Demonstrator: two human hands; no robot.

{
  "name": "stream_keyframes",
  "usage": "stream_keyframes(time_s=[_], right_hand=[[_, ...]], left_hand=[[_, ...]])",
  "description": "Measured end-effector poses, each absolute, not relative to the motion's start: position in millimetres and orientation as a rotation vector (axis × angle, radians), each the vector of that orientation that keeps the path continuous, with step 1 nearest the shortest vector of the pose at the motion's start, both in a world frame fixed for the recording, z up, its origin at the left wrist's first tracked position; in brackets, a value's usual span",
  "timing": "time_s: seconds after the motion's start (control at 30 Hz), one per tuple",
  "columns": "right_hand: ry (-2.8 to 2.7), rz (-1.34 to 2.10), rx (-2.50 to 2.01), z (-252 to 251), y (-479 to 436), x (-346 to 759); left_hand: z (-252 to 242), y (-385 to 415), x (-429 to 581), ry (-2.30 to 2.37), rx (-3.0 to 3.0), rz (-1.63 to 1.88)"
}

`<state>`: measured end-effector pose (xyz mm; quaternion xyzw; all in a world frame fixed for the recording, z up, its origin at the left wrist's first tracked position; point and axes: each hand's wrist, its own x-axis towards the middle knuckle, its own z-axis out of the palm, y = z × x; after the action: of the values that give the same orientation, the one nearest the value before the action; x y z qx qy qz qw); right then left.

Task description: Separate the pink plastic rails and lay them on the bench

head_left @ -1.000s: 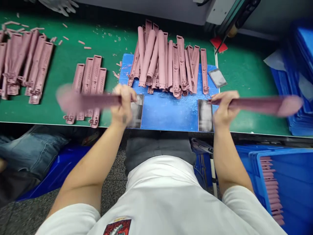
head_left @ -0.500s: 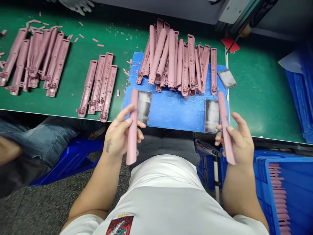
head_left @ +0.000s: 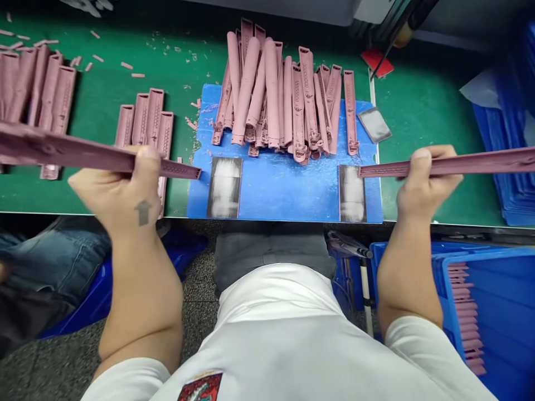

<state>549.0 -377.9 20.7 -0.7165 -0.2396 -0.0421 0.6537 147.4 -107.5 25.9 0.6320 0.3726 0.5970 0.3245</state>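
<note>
My left hand point(head_left: 119, 192) is shut on a long pink moulded plastic strip point(head_left: 71, 150), which lies level across the hand. Its inner end stops just left of a silver-grey abrasive sheet point(head_left: 224, 187). My right hand point(head_left: 426, 181) grips a matching pink strip point(head_left: 480, 163), whose tip reaches a second silver-grey sheet point(head_left: 352, 193). Both sheets lie on a blue corrugated mat point(head_left: 288, 203). Behind them stands a heap of pink moulded parts point(head_left: 276, 97). My left hand partly hides a row of similar parts point(head_left: 144, 120).
The green workbench point(head_left: 418, 100) carries more pink parts at far left and scattered pink offcuts. A grey pad point(head_left: 375, 125) and a red card point(head_left: 377, 61) lie at the back right. A blue crate point(head_left: 485, 312) holding pink parts sits low right; a person's jeans-clad leg point(head_left: 54, 262) shows low left.
Both strips have swung from upright to level, with their inner ends pointing at the silver-grey sheets. My hands have moved outward, and the view has shifted slightly.
</note>
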Motion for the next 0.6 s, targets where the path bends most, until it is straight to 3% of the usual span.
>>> stream_keyframes(time_s=[0.23, 0.6], right_hand=[[-0.392, 0.213, -1.196, 2.8, -342.3, 556.3], [-0.307, 0.143, -1.210, -6.5, -337.9, 564.2]], left_hand=[[24.2, -95.6, 194.6, 0.833, 1.110, 1.306], [24.3, -82.9, 229.1, 0.899, 1.028, 1.297]])
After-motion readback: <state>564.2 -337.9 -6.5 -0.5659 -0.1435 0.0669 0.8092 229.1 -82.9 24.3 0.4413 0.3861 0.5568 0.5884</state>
